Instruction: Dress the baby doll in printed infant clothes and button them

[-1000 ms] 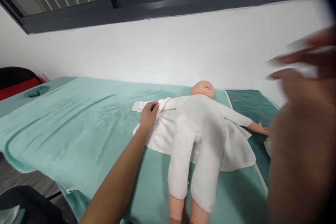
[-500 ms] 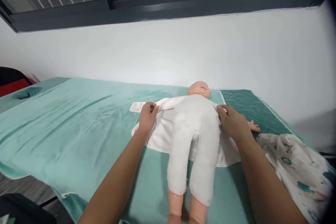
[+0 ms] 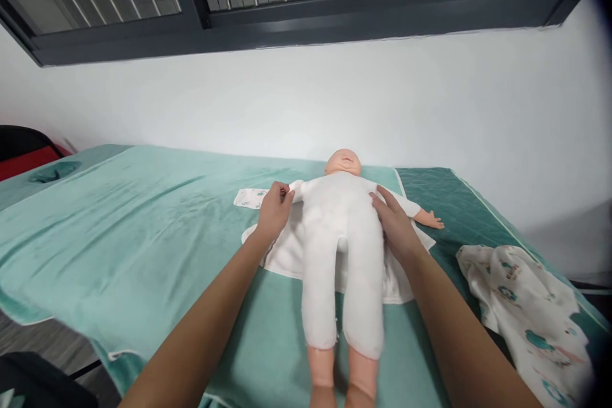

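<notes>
A baby doll (image 3: 325,217) with a white soft body and bare pink head, hand and feet lies on its back. Beneath it a white baby garment (image 3: 282,254) is spread out, one printed sleeve (image 3: 249,197) stretching to the left. My left hand (image 3: 277,209) is closed, its thumb and fingers pinched at the end of the doll's arm on the left, by that sleeve; the doll's hand there is hidden. My right hand (image 3: 394,223) rests with fingers extended against the doll's right-hand side in view, below the other outstretched arm (image 3: 406,204).
A light green cover (image 3: 143,223) lies over the bed, with a darker quilted part (image 3: 430,188) at the right. A crumpled printed cloth (image 3: 526,306) lies at the right edge. Behind stand a white wall (image 3: 239,102) and a barred window. A red and black object (image 3: 29,156) is at far left.
The doll has shifted left, and its arm on the right now shows stretched out. My right hand has moved left onto its side, with straighter fingers. My left hand stays pinched.
</notes>
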`<state>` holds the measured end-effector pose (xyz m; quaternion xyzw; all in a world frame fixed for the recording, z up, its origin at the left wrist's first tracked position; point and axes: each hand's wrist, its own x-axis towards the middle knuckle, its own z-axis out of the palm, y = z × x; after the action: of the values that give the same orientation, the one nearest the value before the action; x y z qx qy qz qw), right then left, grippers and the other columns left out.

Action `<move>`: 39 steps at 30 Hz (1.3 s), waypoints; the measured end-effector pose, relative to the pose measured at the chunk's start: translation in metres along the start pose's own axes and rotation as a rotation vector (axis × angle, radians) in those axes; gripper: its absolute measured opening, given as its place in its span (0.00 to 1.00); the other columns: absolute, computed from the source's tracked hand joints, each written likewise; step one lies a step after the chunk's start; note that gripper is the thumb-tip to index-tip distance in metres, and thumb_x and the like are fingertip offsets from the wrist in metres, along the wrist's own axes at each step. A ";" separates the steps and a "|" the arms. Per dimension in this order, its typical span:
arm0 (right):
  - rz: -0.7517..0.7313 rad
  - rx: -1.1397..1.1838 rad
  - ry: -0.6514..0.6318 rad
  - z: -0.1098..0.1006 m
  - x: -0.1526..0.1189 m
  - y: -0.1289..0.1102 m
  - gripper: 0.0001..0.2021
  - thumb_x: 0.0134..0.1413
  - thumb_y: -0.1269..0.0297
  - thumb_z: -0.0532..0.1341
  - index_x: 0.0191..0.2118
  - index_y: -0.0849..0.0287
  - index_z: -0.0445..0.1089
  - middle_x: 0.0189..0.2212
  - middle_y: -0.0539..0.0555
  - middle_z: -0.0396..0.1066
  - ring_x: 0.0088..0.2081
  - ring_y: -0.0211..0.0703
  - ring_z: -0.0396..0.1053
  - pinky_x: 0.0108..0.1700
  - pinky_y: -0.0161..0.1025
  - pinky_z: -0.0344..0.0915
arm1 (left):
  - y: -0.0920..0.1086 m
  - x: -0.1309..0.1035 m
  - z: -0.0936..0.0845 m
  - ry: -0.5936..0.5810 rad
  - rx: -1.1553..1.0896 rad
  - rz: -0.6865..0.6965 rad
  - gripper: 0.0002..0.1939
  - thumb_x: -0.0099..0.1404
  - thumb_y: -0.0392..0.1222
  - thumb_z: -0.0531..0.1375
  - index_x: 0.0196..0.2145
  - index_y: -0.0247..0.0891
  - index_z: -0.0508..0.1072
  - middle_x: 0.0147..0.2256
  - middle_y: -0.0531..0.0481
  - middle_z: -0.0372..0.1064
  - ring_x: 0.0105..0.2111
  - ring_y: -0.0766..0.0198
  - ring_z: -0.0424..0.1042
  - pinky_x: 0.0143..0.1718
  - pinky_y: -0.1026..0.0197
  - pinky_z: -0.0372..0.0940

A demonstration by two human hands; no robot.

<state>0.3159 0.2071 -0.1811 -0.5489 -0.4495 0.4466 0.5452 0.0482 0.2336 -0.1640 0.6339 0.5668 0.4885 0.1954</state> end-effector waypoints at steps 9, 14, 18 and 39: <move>-0.032 0.059 -0.262 0.027 -0.012 -0.001 0.45 0.52 0.43 0.64 0.70 0.47 0.44 0.69 0.55 0.50 0.71 0.49 0.43 0.69 0.50 0.49 | 0.030 0.034 0.004 -0.040 0.021 -0.013 0.05 0.65 0.42 0.56 0.33 0.41 0.64 0.32 0.52 0.69 0.34 0.64 0.67 0.39 0.60 0.62; -0.029 0.081 -0.311 0.029 -0.013 0.001 0.43 0.54 0.43 0.62 0.70 0.46 0.43 0.71 0.53 0.45 0.71 0.46 0.43 0.69 0.49 0.48 | 0.047 0.036 -0.001 -0.166 0.014 0.021 0.02 0.63 0.39 0.56 0.35 0.41 0.67 0.34 0.52 0.71 0.36 0.63 0.70 0.38 0.61 0.63; 0.000 0.110 -0.298 0.029 -0.015 0.000 0.43 0.54 0.44 0.63 0.70 0.47 0.44 0.70 0.54 0.49 0.70 0.47 0.46 0.68 0.49 0.52 | 0.084 0.018 -0.005 -0.274 0.232 0.190 0.06 0.64 0.36 0.54 0.37 0.41 0.70 0.37 0.49 0.74 0.39 0.58 0.72 0.41 0.57 0.64; 0.013 0.047 -0.297 0.024 -0.016 -0.005 0.46 0.52 0.43 0.63 0.71 0.50 0.42 0.69 0.60 0.51 0.69 0.51 0.48 0.69 0.51 0.48 | 0.049 -0.107 -0.031 0.030 0.147 0.171 0.05 0.68 0.40 0.55 0.37 0.44 0.71 0.40 0.49 0.70 0.42 0.60 0.70 0.42 0.57 0.66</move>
<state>0.2889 0.1957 -0.1761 -0.4667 -0.5112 0.5366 0.4826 0.0606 0.1128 -0.1531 0.6852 0.5480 0.4698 0.0974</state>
